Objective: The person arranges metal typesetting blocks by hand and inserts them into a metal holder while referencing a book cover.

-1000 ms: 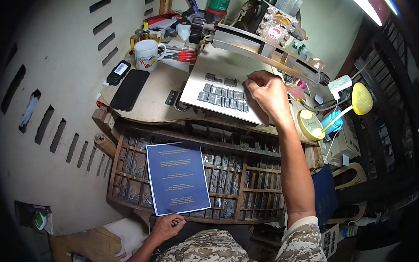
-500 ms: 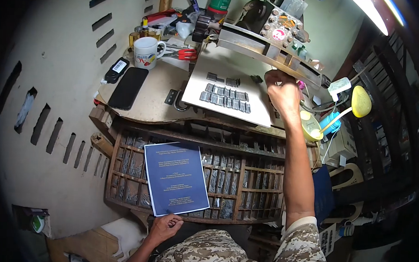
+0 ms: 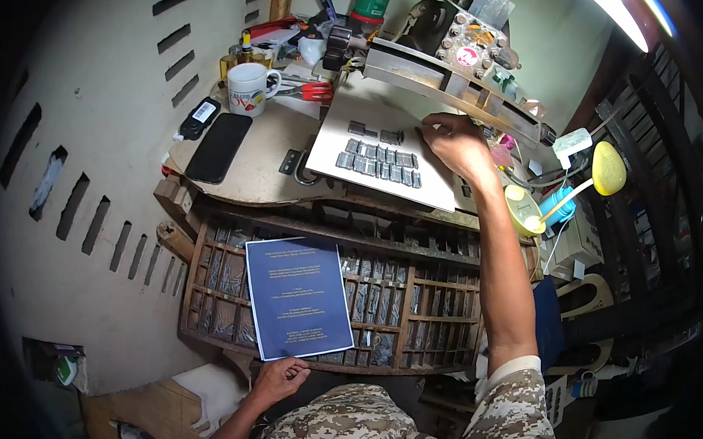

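A: Where is the right grip (image 3: 456,142)?

B: A person in a camouflage-patterned sleeve (image 3: 515,403) bends the fingers inward at the far right part of a pale board (image 3: 386,105), just below a long metal bar (image 3: 419,71). Whether thumb and finger are parted or pinch anything cannot be told from this angle.

A: And the dark metal pieces (image 3: 363,165)?

B: They lie on the board to the left of that grip, the nearest lines slightly below it in view.

A: How far has the setting-out come?

B: Two longer lines stand laid side by side, with two separate groups just beyond them, closer to the grip. That upper line is shorter; how many pieces remain, nothing visible tells.

A: The left grip (image 3: 280,381)?

B: Loosely curled, at the lower edge of a blue printed sheet (image 3: 298,299), which rests above it on a compartmented wooden case (image 3: 404,318). Any hold on the sheet is unclear.
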{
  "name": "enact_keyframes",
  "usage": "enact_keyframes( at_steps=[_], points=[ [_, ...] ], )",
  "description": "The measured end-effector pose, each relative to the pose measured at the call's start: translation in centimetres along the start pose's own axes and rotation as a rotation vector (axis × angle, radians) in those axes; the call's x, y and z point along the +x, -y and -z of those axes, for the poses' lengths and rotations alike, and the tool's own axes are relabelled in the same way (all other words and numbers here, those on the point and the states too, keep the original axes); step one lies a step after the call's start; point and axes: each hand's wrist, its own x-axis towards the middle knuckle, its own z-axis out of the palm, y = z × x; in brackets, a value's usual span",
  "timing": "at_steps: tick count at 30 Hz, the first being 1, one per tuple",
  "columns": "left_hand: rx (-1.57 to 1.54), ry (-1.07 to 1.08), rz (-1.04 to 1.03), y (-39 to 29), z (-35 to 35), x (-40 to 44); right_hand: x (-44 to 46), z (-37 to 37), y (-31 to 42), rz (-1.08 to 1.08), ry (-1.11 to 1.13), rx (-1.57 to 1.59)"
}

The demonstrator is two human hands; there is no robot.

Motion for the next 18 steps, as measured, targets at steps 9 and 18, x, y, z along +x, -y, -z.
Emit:
enact_keyframes(
  at_steps=[9,18],
  points=[
    [-0.017,0.031,-0.014,0.5,0.0,0.3,-1.6,-0.2,0.9,0.038,0.065,-0.005],
    [0.077,0.01,-0.284,-7.8,3.3,1.1,-1.9,0.3,0.7,0.083,0.129,0.097]
  ],
)
